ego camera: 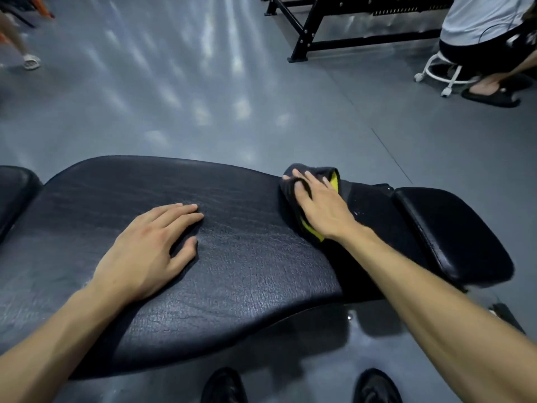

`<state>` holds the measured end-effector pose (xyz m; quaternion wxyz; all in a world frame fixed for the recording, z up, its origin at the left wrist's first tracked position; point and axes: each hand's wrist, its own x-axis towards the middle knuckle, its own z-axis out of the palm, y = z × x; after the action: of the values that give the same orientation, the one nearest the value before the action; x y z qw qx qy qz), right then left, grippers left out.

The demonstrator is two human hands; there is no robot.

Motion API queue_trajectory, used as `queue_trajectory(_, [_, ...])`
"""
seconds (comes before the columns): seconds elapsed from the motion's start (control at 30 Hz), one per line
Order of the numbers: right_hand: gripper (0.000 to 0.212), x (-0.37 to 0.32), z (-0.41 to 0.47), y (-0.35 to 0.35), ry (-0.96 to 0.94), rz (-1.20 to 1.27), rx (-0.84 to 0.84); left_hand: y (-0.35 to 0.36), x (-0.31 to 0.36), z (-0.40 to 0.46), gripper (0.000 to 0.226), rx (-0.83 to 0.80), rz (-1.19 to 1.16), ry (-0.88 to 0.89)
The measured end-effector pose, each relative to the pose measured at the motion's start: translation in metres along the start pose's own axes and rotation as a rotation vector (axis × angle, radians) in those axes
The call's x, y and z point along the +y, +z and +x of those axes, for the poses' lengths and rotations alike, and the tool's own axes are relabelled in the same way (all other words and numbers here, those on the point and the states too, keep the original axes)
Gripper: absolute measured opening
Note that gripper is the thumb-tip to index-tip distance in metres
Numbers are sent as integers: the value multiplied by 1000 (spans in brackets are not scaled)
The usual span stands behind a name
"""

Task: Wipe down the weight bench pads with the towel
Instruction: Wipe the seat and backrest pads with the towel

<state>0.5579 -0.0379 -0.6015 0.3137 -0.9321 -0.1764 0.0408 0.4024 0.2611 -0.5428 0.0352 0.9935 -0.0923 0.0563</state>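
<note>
A long black leather back pad (247,257) of the weight bench stretches across the lower half of the view. A smaller black seat pad (453,234) lies to its right past a gap, and another pad end (14,190) shows at the far left. My right hand (319,205) presses a dark towel with a yellow edge (334,178) onto the right end of the back pad, fingers spread over the cloth. My left hand (151,251) rests flat and empty on the middle of the back pad, fingers slightly apart.
Grey shiny floor (174,97) lies beyond the bench. A black equipment frame (308,33) stands at the back. A person sits on a white wheeled stool (436,71) at the top right. Another person's foot in a sandal (30,61) is at the top left. My black shoes (226,385) are below.
</note>
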Motion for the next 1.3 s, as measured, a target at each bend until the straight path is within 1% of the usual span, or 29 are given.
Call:
queue_trajectory(0.07, [56, -9, -40, 11, -177, -8, 8, 0, 0, -1, 56, -1, -1, -4])
queue_trajectory(0.13, [54, -8, -90, 17, -350, 3, -39, 0, 0, 0, 55, 2, -3, -12])
queue_trajectory(0.2, [53, 0, -119, 13, -445, 14, -110, 0, 1, 1, 54, 4, -4, -8])
queue_trajectory(0.27, [54, 6, -109, -3, -433, 58, -161, 0, 0, 1, 54, 9, -4, -6])
queue_trajectory(0.3, [51, 6, -96, -10, -382, 78, -155, 0, 0, 1, 54, 10, -1, -4])
queue_trajectory(0.37, [45, 3, -67, -16, -243, 91, -98, -1, 0, 1, 55, 4, 0, -5])
queue_trajectory(0.4, [46, -1, -58, -14, -184, 57, -64, -2, 1, 1, 56, 0, -1, -7])
queue_trajectory(0.47, [49, -11, -62, -3, -140, -17, -15, -4, 2, 1, 57, -4, -7, -9])
queue_trajectory(0.53, [51, -18, -95, 8, -212, 14, -7, -5, 4, -1, 58, -6, -12, -8])
queue_trajectory(0.63, [52, -9, -153, 12, -385, 39, -87, -8, 5, 0, 59, -13, -19, -18])
queue_trajectory(0.67, [51, 0, -162, 7, -405, 35, -110, -8, 5, 0, 60, -16, -19, -19])
queue_trajectory(0.73, [54, 20, -166, -11, -341, 62, -103, -9, 7, -1, 61, -21, -12, -19])
queue_trajectory(0.8, [58, 40, -160, -28, -183, 87, -16, -10, 9, -1, 61, -22, -7, -18])
queue_trajectory(0.87, [52, 50, -154, -35, -22, 66, 76, -11, 10, -1, 61, -27, -5, -26])
queue_trajectory(0.93, [52, 42, -156, -26, 67, -8, 140, -12, 10, -2, 62, -37, 7, -29])
queue_trajectory(0.97, [53, 33, -160, -18, 67, -33, 153, -12, 10, -2, 62, -41, 12, -25])
queue_trajectory(1.03, [52, 16, -173, -4, -20, -11, 137, -13, 11, -1, 62, -43, 19, -18])
queue_trajectory(1.13, [53, 20, -192, -6, -188, 22, 27, -12, 13, -3, 62, -40, 26, -24])
queue_trajectory(1.2, [55, 42, -190, -24, -160, 55, 1, -12, 14, -4, 63, -33, 33, -18])
queue_trajectory(1.23, [55, 57, -188, -33, -77, 73, 26, -12, 14, -4, 64, -32, 33, -18])
queue_trajectory(1.3, [54, 78, -181, -49, 204, 139, 113, -12, 15, -4, 65, -22, 27, -24])
